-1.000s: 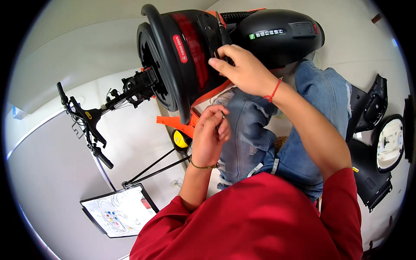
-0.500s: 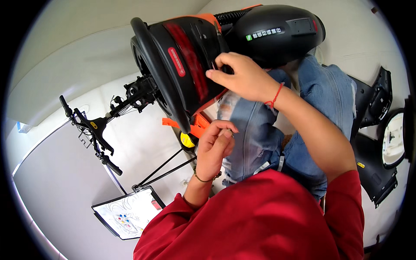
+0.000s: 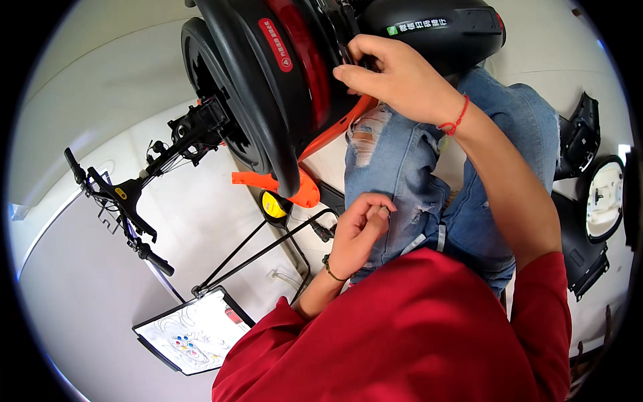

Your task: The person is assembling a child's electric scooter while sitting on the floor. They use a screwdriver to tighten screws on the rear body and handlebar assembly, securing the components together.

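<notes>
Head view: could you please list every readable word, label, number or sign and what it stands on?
I'm leaving the wording uncopied.
Red label: white characters, small sign; on black tail cover.
Green emblem, white characters: on rounded black cover.
Yellow handlebar badge: too small to read.
White board: marks unreadable.

2 hands [image 3: 414, 79]; 2 h'bar grips [image 3: 159, 263]

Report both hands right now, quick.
Left hand: closed, pinching a small greyish piece, too small to identify.
Right hand: closed on a dark tool, partly hidden.
</notes>
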{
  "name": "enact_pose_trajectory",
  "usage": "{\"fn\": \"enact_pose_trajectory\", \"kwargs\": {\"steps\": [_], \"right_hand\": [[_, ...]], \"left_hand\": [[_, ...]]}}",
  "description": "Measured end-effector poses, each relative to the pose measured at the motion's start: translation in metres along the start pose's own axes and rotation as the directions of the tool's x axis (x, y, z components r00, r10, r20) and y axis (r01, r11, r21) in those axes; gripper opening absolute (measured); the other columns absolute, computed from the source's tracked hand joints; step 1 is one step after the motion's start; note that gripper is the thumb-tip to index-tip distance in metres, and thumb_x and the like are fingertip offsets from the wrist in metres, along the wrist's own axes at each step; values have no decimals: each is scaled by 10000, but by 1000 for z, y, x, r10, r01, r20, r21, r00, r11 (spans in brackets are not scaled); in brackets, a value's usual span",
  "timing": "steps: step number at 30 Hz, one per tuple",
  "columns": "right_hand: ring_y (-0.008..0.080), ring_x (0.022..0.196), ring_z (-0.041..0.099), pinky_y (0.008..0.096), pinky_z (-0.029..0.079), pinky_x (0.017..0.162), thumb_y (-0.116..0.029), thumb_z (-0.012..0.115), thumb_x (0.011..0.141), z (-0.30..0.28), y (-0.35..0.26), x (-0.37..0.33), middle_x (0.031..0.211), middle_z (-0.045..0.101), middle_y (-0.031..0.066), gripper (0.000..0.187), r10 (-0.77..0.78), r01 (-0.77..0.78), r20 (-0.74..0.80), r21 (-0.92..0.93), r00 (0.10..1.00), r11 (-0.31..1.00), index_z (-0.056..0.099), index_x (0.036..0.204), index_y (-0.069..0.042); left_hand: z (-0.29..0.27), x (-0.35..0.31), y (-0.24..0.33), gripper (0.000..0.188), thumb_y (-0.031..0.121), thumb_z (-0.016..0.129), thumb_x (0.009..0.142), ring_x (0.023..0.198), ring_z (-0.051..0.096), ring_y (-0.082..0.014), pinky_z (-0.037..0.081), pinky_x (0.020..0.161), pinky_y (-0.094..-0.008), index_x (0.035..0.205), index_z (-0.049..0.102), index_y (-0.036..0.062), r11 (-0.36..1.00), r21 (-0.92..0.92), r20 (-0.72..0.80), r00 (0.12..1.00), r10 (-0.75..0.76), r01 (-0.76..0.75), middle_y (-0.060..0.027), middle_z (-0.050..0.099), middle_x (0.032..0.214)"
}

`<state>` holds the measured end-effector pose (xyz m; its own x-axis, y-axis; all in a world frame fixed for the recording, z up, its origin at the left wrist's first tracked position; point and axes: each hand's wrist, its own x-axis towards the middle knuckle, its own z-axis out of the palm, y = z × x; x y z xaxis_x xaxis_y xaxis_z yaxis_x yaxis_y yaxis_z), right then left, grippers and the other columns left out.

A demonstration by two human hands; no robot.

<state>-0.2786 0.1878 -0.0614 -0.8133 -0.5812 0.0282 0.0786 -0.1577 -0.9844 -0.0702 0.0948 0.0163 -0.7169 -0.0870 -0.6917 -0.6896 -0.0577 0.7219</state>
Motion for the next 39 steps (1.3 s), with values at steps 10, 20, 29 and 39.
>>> {"fn": "enact_pose_trajectory", "kwargs": {"steps": [10,20,29,39], "right_hand": [[350,705,558,410,460,656,-290,596,752,4,-21,-1,735,560,197,325,-41,17,-94,-245,995,969,546,728,31],[352,665,556,412,459,618,-232,598,731,2,-33,-4,689,552,177,267,60,-88,-124,-234,991,968,534,677,20],[249,570,485,332,392,528,-89,618,753,-1,-41,1,681,460,120,165,71,-104,-203,-155,977,982,496,715,14],[208,600,450,302,363,561,-6,614,707,12,-30,-3,680,438,93,159,32,-46,-104,-143,994,989,456,697,0]], "left_hand": [[-1,7,-1,137,92,456,937,512,278,-31,213,470,-201,1026,502,0,1000,-28,41,999,-7,8,64,337,604],[-3,15,6,117,56,442,950,506,284,-26,232,482,-206,1042,498,11,983,-114,165,979,-124,143,63,331,577],[-10,29,11,93,63,473,943,508,283,-7,231,478,-192,1020,518,37,982,-143,266,960,-85,126,76,342,577],[-18,26,8,89,60,489,923,524,286,3,220,469,-193,988,549,45,984,-169,258,966,-19,64,80,358,605]]}}
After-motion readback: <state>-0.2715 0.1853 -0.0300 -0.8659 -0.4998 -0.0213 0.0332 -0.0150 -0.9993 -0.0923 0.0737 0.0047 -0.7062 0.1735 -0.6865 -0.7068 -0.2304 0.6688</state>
